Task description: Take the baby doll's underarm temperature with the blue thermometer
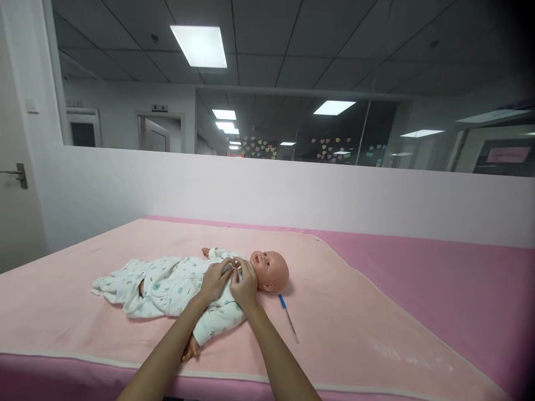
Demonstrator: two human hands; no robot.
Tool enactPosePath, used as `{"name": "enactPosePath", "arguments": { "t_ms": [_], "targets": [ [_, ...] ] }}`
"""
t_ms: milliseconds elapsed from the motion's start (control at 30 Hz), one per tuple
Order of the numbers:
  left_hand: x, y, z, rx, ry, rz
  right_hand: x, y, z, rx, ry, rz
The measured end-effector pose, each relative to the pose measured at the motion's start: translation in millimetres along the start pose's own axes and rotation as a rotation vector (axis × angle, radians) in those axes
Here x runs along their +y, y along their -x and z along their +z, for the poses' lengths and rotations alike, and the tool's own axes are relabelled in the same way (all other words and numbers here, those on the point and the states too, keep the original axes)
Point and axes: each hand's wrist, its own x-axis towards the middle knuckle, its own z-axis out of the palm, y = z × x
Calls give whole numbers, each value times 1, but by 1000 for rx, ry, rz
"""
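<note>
A baby doll (271, 270) lies on its back, its head toward the right. It wears a white romper with small green prints (167, 284). My left hand (216, 279) rests on the doll's upper chest, fingers pinched on the cloth near the neckline. Close against it, my right hand (244, 281) also has its fingertips closed on the romper at the collar, just below the doll's chin. What exactly lies between the fingertips is partly hidden. One doll hand (191, 350) sticks out of the sleeve beside my left forearm.
Right of the doll's head lies a thin thermometer-like stick with a blue end (282, 301). A peach-coloured mat (343, 312) with white edging covers a pink padded surface (438, 273). Behind stands a low white wall (292, 192) with a window above it. A door (16, 195) is at the left.
</note>
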Motion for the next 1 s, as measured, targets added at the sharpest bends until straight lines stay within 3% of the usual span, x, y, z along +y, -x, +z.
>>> {"name": "enactPosePath", "arguments": {
  "t_ms": [233, 533, 767, 1000],
  "targets": [
    [-1, 2, 1, 61, 63, -61, 4, 3, 2, 73, 37, 25],
    [-3, 1, 0, 42, 114, -41, 7, 4, 7, 139, 93, 84],
    [-8, 0, 1, 55, 190, -38, 1, 3, 2, 56, 110, 9],
    [-11, 1, 3, 45, 311, -83, -1, 3, 3, 22, 166, 30]
  ]
}}
